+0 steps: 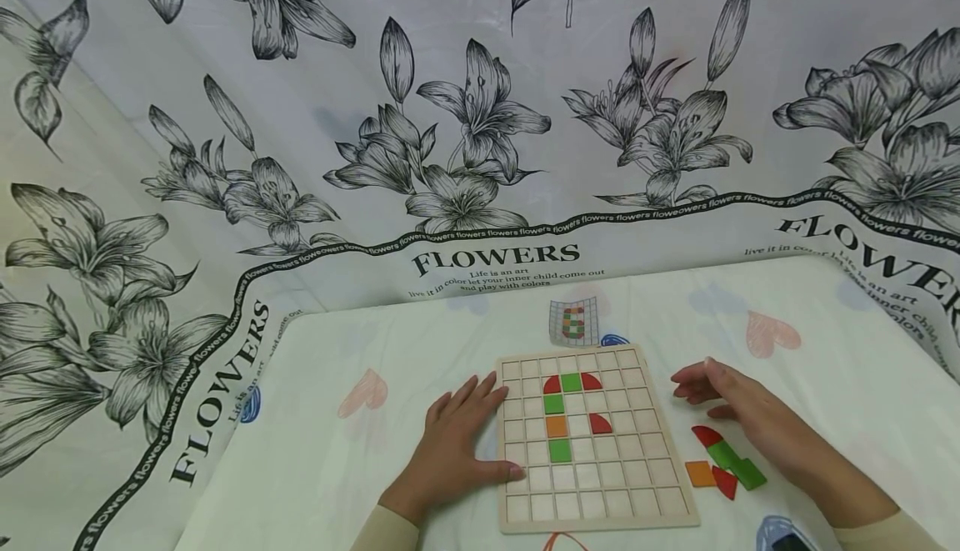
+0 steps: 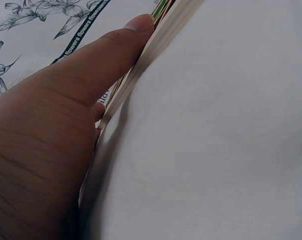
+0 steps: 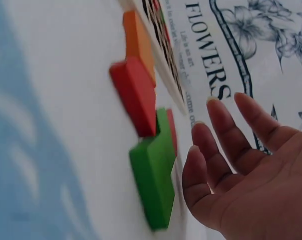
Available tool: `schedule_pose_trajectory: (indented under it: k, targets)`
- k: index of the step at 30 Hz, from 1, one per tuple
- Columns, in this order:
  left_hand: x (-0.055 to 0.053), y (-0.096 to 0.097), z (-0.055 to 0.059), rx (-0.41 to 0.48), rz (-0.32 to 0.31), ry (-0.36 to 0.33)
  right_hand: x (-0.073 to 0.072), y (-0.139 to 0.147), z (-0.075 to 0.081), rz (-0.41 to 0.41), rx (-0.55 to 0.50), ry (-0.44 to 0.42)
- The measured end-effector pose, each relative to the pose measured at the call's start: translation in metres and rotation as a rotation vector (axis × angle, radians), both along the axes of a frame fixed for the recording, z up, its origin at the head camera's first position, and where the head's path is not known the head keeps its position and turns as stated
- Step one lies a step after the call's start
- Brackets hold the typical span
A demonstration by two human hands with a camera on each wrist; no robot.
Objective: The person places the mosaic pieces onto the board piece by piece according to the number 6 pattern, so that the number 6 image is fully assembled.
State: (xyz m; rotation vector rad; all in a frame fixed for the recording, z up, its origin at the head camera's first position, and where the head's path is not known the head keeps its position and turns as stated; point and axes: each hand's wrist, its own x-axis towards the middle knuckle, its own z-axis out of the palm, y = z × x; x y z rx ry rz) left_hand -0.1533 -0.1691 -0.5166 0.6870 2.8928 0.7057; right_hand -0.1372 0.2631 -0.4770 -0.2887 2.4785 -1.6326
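A wooden grid board [image 1: 622,480] lies on the cloth. My left hand [image 1: 453,447] rests at its left side, fingers spread, thumb over the rim; the left wrist view shows the thumb [image 2: 115,57] on the board's edge. Set in the grid are green squares [image 1: 560,451], an orange square [image 1: 557,426] and red quarter-round pieces [image 1: 601,423]. Right of the board, my right hand [image 1: 757,418] hovers with loosely bent fingers, holding nothing. Below it lie loose pieces: green ones [image 3: 153,185], red quarter-rounds [image 3: 135,92] and an orange square [image 1: 701,473].
A small pattern card [image 1: 562,324] with a coloured grid design lies behind the board's far edge. The pale cloth [image 1: 360,451] has printed hearts, and a flower-printed curtain [image 1: 465,159] hangs behind. A dark object [image 1: 791,541] shows at the bottom right edge.
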Motion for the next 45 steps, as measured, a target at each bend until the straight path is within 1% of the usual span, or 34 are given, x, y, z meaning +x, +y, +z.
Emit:
schedule_pose_trajectory:
  k: [8, 14, 20, 24, 29, 32, 34, 37, 38, 40, 45]
  targets:
    - [0.0, 0.002, 0.0, -0.005, 0.004, -0.014, 0.005, 0.023, -0.014, -0.013, 0.117, 0.028]
    - [0.0, 0.001, 0.001, -0.006, 0.002, -0.015, 0.005, 0.032, -0.018, 0.002, 0.128, 0.0]
    - [0.0, 0.001, 0.0, -0.009, -0.005, -0.006, 0.004, 0.033, -0.02, 0.005, 0.155, -0.037]
    - [0.0, 0.0, 0.0, -0.006, -0.007, -0.003, 0.006, 0.031, -0.024, 0.064, 0.154, 0.037]
    - [0.0, 0.0, 0.0, -0.006, 0.001, -0.016, 0.009, 0.03, -0.03, 0.195, 0.167, 0.172]
    - [0.0, 0.0, 0.001, -0.004, -0.001, -0.017, 0.009, 0.029, -0.033, 0.262, 0.202, 0.255]
    - [0.0, 0.0, 0.001, -0.004, -0.003, -0.015, 0.009, 0.028, -0.036, 0.283, 0.241, 0.297]
    - [0.0, 0.0, 0.001, -0.003, -0.002, -0.014, 0.01, 0.025, -0.037, 0.285, 0.302, 0.349]
    - [0.0, 0.0, 0.001, -0.001, -0.004, -0.011, 0.01, 0.024, -0.036, 0.283, 0.317, 0.359]
    - [0.0, 0.0, 0.001, 0.002, -0.004, -0.012, 0.01, 0.022, -0.035, 0.268, 0.332, 0.351]
    - [0.0, 0.0, 0.001, 0.006, -0.002, -0.015, 0.009, 0.02, -0.032, 0.249, 0.291, 0.282]
